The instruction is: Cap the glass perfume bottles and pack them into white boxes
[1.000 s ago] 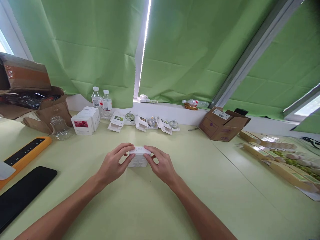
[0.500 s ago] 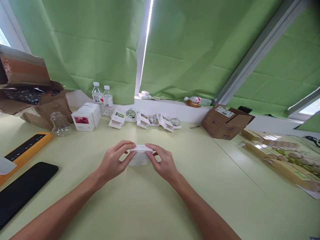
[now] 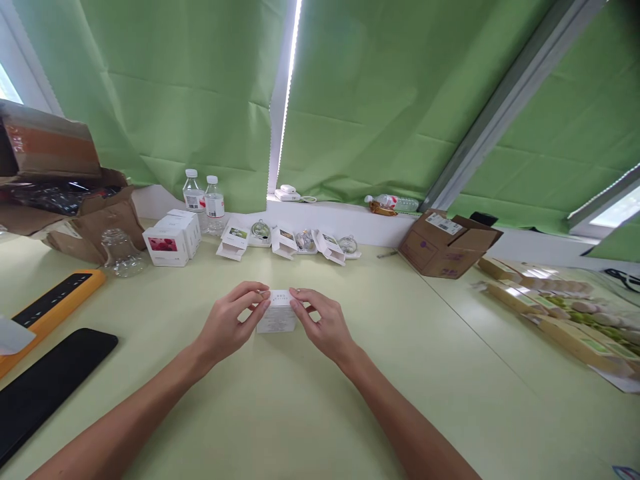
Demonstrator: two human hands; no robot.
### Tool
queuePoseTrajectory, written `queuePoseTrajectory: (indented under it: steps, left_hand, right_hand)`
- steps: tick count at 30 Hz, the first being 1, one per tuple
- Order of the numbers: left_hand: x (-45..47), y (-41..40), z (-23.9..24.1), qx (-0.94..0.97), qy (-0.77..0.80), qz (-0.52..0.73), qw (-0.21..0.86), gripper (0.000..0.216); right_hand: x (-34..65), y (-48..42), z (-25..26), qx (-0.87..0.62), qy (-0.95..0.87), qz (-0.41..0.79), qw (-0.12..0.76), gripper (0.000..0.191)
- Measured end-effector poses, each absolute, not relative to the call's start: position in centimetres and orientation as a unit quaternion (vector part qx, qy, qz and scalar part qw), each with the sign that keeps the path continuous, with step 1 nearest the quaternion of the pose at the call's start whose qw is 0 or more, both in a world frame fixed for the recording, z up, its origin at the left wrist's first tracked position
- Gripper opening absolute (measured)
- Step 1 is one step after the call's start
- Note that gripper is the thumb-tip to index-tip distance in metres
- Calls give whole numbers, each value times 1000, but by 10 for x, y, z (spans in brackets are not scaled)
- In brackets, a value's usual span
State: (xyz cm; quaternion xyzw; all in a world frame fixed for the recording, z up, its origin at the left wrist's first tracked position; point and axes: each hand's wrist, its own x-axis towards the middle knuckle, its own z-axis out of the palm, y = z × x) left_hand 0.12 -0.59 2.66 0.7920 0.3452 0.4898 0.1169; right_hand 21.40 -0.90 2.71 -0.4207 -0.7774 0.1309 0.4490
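A small white carton (image 3: 277, 321) with fine print on its front stands upright on the pale green table (image 3: 260, 413). At its top left edge, my left hand (image 3: 231, 319) pinches with thumb and fingers. My right hand (image 3: 324, 321) grips the top right edge in the same way. Between the fingertips the printed top flap lies nearly level with the carton's upper edges. What is inside the carton is hidden.
White boxes (image 3: 173, 240) and water bottles (image 3: 214, 205) stand at the back left, near a clear jar (image 3: 121, 253). Opened small cartons (image 3: 284, 242) line the wall. A cardboard box (image 3: 443, 245) sits right; a power strip (image 3: 55, 307) and black slab (image 3: 55, 387) lie left.
The carton's top flap has come down from a raised tilt to nearly flat, so its printed face shows more. Both hands stay at the top edges.
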Motion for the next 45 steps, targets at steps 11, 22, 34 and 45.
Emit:
queuePoseTrajectory:
  steps: [11, 22, 34, 45]
  left_hand:
    - [3, -6, 29, 743, 391, 482, 251, 19]
    - [19, -3, 17, 585, 382, 433, 570, 47]
    - [11, -2, 12, 707, 399, 404, 421, 48]
    - [10, -3, 8, 742, 390, 381, 389, 46]
  right_hand:
    - [212, -11, 31, -431, -759, 182, 453, 27]
    - [193, -9, 21, -427, -613, 446, 492, 34]
    - [206, -6, 24, -485, -651, 328, 483, 42]
    - [207, -6, 22, -498, -656, 351, 446, 47]
